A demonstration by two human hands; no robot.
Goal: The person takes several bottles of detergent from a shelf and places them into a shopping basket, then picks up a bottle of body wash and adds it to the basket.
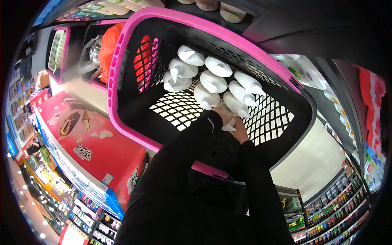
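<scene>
Several white bottles with tapered, beak-like tops, such as the front bottle (207, 97), stand close together inside a black basket with a pink rim (175, 15). My left hand (222, 114) reaches down into the basket, its fingers around another white bottle (229, 125) nearest to me. From the other side my right hand (240, 131) also grips this bottle. Its lower part is hidden by my hands. Just beyond my fingers stands one more white bottle (236, 104). Black sleeves cover both arms.
A red display panel (90, 139) stands left of the basket. Further pink-rimmed baskets (59, 53) are on the floor at upper left, one beside a red bag (110, 49). Shelves with white bottles (232, 13) border the top; stocked shelves (339, 204) line the lower right.
</scene>
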